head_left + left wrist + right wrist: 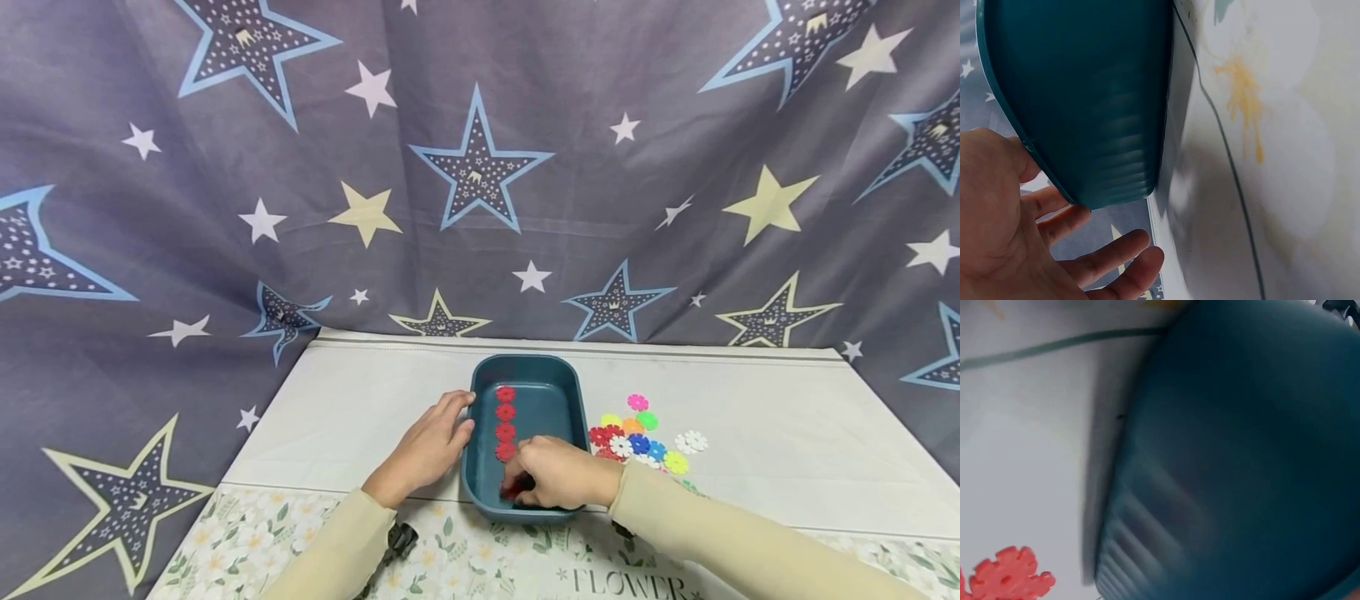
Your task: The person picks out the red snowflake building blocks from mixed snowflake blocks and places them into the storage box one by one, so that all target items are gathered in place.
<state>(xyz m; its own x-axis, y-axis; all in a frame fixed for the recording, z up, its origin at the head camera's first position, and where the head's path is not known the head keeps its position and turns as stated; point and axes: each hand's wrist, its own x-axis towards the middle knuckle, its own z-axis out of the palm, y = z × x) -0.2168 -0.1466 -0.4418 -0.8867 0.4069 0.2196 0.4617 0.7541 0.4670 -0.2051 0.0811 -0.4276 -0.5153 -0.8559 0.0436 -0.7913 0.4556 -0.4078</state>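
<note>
A dark teal rectangular tray [555,408] stands on the table. Inside it, along the left side, red snowflake discs [506,432] lie in a straight column. My left hand [429,442] rests against the tray's left rim; in the left wrist view its fingers [1063,222] touch the rim loosely, the outer ones spread away from it. Within the near part of the tray, my right hand [553,473] pinches a red snowflake disc [513,490] close to the floor, below the column. That disc is blurred and partly covered by the fingers.
To the tray's right lies a loose pile of snowflake discs [637,443] in several colours, with white ones [692,441] at its right edge. A white and floral cloth [450,550] covers the table. Behind it hangs a grey star-patterned curtain [480,267].
</note>
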